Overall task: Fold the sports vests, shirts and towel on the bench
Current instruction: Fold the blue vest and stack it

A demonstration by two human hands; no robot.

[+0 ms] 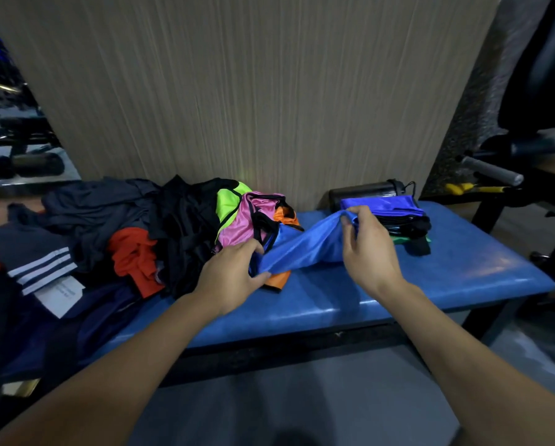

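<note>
A shiny blue sports vest (305,246) is stretched over the middle of the blue padded bench (463,268). My left hand (234,272) grips its lower left end, and my right hand (364,246) pinches its upper right end. Behind my left hand lies a jumbled heap with a pink vest (240,223), a neon green vest (229,201), an orange vest (277,280) and black garments (179,226). A stack of folded clothes (401,220) with a blue piece on top sits at the right of the bench.
More dark clothes, a red shirt (134,255) and a grey piece with white stripes (41,268) cover the bench's left half. A black bottle (363,191) lies against the wooden panel behind the stack. Gym equipment (495,172) stands to the right.
</note>
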